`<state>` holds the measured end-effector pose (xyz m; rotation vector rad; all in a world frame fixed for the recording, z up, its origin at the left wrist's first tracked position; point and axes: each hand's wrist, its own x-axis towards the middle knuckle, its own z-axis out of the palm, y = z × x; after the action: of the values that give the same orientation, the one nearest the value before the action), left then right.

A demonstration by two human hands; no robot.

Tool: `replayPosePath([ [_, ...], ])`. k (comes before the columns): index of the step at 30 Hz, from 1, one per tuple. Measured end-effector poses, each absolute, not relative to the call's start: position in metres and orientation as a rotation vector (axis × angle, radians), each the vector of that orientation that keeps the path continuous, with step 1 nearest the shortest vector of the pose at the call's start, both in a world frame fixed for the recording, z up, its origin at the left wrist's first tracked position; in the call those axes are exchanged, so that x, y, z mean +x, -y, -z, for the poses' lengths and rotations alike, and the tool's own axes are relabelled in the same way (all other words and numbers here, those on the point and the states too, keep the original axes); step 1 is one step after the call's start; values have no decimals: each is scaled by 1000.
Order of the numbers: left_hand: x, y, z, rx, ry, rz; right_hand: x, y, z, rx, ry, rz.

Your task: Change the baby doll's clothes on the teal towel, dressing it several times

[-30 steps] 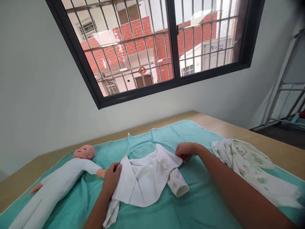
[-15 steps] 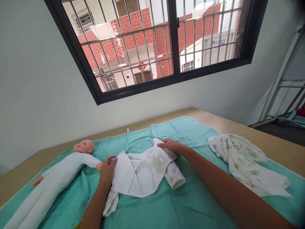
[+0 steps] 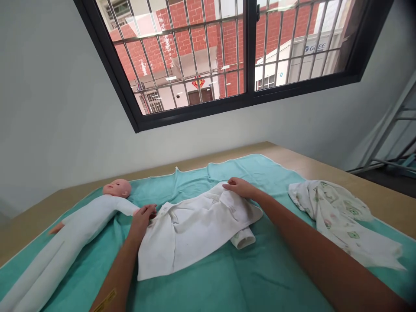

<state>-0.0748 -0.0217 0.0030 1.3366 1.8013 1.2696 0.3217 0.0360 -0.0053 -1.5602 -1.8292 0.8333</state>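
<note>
Seen in the head view, the white shirt [image 3: 195,229] lies in the middle of the green cloth [image 3: 256,277], between the two hands. The left hand [image 3: 144,216] has its fingers curled together at the shirt's far left corner; it looks to be pinching the edge, though the fingertips are partly hidden. The right hand [image 3: 239,187] nips the far edge further right between thumb and fingers.

The step in hand seems to be straightening the shirt. I'd keep both grips light and draw the far edge evenly, so the folds bunched under the right hand can fall flat. The printed sleeve [image 3: 243,239] pokes out from beneath the near right side, so I'd check that it isn't trapped or twisted. No left sleeve shows from here; I'd feel for it before smoothing.

To the left lies the doll [image 3: 87,216], face up in white, its near arm reaching to just beside the left hand. I judge that arm the likeliest thing to get in the way. The printed garment [image 3: 344,221] sits crumpled on the right, well apart, partly behind the right forearm. Beyond, the bare wooden surface [image 3: 386,203] meets the wall [image 3: 48,86] under a barred window [image 3: 250,97].
</note>
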Motion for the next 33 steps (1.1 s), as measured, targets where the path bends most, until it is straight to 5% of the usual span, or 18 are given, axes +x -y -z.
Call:
replayPosePath([
  [3,-60,17,0,1520,-1779,-1174,293,-41,11,-1528,1878,-527],
  [10,-31,24,14,2064,-1928,-742,264,-37,13,-1645,2058,-600],
  [19,-32,34,-10,1572,-1767,-1372,269,-33,-3,-1325,1428,-908],
  [33,-57,16,11,1733,-2043,-1451,279,-37,1,-880,1132,-1256],
])
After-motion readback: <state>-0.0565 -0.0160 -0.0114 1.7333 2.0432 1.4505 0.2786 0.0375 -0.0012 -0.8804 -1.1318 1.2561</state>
